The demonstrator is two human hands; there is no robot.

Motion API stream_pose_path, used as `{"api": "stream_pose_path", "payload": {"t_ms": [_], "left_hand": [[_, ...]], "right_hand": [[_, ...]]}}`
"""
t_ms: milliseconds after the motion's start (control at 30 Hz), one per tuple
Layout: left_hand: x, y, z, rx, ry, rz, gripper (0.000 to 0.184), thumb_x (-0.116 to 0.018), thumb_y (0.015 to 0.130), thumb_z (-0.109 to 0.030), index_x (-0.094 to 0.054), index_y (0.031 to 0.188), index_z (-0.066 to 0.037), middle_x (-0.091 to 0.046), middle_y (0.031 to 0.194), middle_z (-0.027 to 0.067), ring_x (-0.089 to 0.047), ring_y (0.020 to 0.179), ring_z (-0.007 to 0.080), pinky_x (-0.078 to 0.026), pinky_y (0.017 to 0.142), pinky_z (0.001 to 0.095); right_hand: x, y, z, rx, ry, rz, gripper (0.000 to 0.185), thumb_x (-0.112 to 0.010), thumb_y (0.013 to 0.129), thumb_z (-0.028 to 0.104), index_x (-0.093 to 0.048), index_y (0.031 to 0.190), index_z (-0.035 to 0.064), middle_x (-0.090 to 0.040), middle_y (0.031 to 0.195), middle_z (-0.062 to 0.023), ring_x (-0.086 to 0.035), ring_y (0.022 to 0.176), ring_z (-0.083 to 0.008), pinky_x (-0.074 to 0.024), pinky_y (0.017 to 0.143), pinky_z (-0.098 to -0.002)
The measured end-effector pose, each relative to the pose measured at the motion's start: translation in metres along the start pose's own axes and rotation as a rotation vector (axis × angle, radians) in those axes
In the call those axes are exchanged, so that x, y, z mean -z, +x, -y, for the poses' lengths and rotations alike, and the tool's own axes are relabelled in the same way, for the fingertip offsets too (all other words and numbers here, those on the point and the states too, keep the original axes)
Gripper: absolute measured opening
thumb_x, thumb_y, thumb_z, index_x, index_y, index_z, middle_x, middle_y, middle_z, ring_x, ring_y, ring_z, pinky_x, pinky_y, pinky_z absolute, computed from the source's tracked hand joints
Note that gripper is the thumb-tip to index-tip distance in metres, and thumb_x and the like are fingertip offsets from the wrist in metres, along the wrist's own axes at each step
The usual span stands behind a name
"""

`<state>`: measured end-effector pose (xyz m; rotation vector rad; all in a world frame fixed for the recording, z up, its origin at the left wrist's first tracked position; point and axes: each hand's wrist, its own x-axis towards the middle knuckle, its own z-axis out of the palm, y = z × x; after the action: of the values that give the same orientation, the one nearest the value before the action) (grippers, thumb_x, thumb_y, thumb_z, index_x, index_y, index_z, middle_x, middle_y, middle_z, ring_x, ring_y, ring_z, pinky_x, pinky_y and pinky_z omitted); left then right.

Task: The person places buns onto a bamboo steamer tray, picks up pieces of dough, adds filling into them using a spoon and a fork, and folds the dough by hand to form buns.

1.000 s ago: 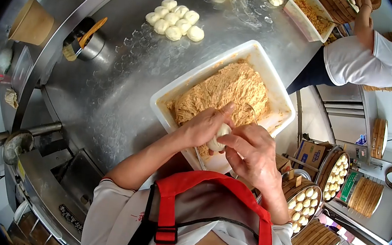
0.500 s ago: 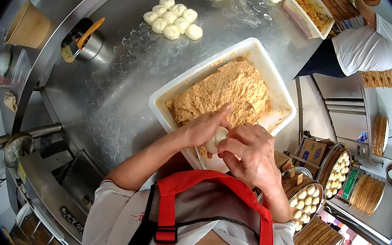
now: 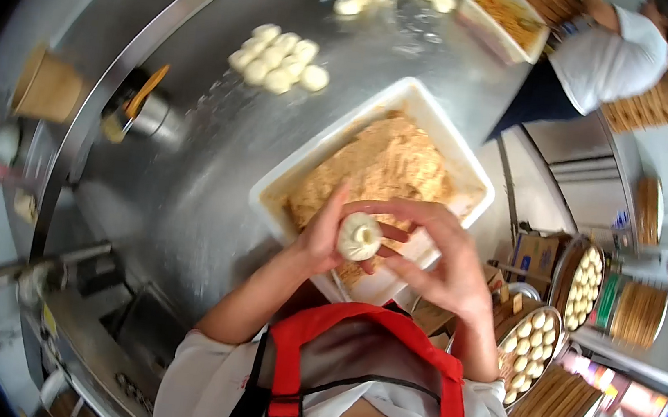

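Observation:
A round stuffed bun (image 3: 359, 237), its top gathered into pleats around a small central opening, rests in my left hand (image 3: 319, 238). The fingers of that hand cup it from the left and below. My right hand (image 3: 449, 264) is just right of the bun, thumb and fingers spread apart; whether a fingertip touches the dough cannot be told. Beneath both hands is a white plastic tub (image 3: 259, 197) holding a big mound of orange-brown filling (image 3: 380, 164). The hands partly hide its near end.
A cluster of white dough pieces (image 3: 273, 60) lies on the steel table (image 3: 190, 167). A metal pot (image 3: 152, 115) with a brush stands left. Bun-filled steamers (image 3: 528, 346) are at right. A co-worker (image 3: 606, 62) stands at upper right beside another filling tub (image 3: 504, 18).
My right hand has come off the bun's top and opened out to the right, exposing the pleats. The bun now faces up in my left hand. The camera view has shifted slightly.

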<state>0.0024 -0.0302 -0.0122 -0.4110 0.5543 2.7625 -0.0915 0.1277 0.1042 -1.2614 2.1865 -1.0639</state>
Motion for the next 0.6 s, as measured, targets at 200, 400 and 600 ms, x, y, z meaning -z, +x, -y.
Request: {"api": "stream_pose_path", "payload": {"t_ms": [200,400,600], "left_hand": [[-0.008,-0.008,0.012,-0.144,0.199,-0.138,0.08,-0.016,0.095,-0.063,-0.036,0.142,0.0,-0.044,0.14,0.0168,-0.043,0.13,0.0277,-0.035,0.108,0.0404],[-0.05,-0.015,0.027,-0.198,0.258,-0.241,0.073,-0.017,0.098,-0.058,-0.038,0.142,-0.004,-0.042,0.141,0.0208,-0.04,0.131,0.0329,-0.03,0.112,0.0414],[-0.06,-0.01,0.048,-0.134,0.398,-0.193,0.074,-0.015,0.097,-0.06,-0.034,0.144,-0.006,-0.032,0.149,0.0149,-0.03,0.138,0.0323,-0.025,0.114,0.0443]], "right_hand": [[-0.034,-0.019,-0.003,0.12,0.006,-0.054,0.068,-0.078,0.071,0.022,-0.047,0.129,0.005,-0.057,0.117,-0.0188,-0.054,0.108,-0.0379,-0.0408,0.095,-0.0458],[-0.046,-0.052,-0.009,0.117,-0.155,-0.221,0.06,-0.071,0.067,0.019,-0.05,0.119,-0.0026,-0.058,0.097,-0.0194,-0.056,0.094,-0.0386,-0.0444,0.086,-0.0442],[-0.03,-0.091,-0.018,0.059,-0.026,-0.322,0.055,-0.071,0.064,0.019,-0.056,0.113,0.0011,-0.059,0.095,-0.0183,-0.057,0.093,-0.0369,-0.045,0.084,-0.0444]]}}
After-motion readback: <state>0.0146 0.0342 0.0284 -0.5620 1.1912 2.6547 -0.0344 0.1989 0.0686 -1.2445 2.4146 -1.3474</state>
